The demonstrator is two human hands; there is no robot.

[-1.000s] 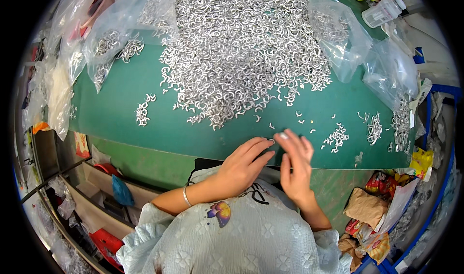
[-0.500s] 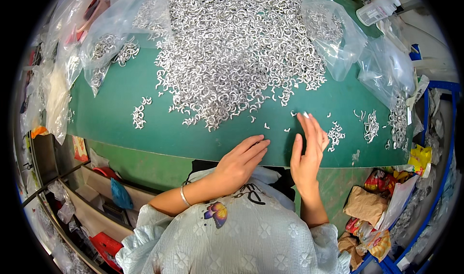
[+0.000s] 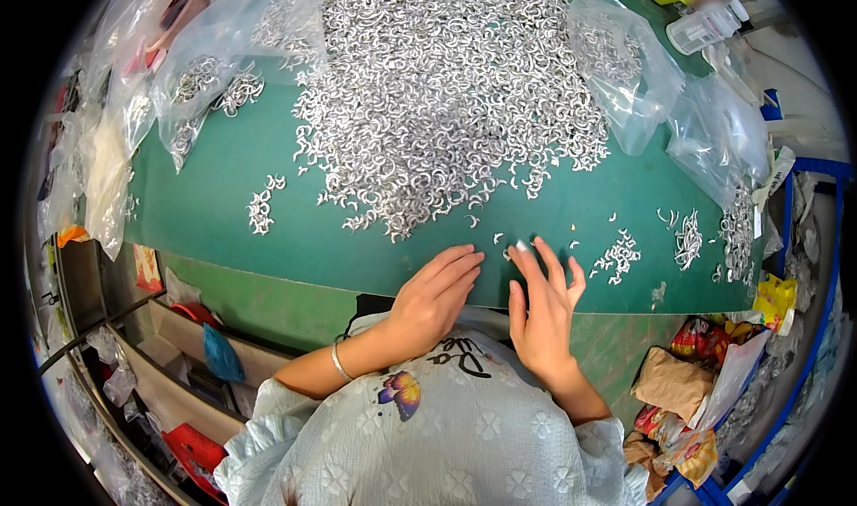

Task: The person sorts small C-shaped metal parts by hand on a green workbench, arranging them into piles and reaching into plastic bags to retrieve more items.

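A broad heap of small silver crescent-shaped metal pieces [image 3: 428,104] covers the middle of the green tabletop [image 3: 196,211]. At the table's front edge my left hand [image 3: 435,299] lies with its fingers stretched out and side by side, holding nothing visible. My right hand [image 3: 544,314] is to its right, fingers spread over the table. Its index fingertip is at a single crescent piece [image 3: 506,255], seemingly touching it. A few loose pieces lie around these fingers, and a small cluster of crescents [image 3: 618,256] is just right of them.
Clear plastic bags with pieces flank the heap, one left [image 3: 192,82] and one right [image 3: 620,60]. More small piles [image 3: 687,238] lie far right; another [image 3: 262,204] sits left. A plastic bottle [image 3: 708,26] is at the back right. An open drawer [image 3: 178,354] is below left.
My right hand has moved left and its fingers have spread, the index fingertip now near a loose crescent. My left hand has shifted slightly left. The view has moved a little.
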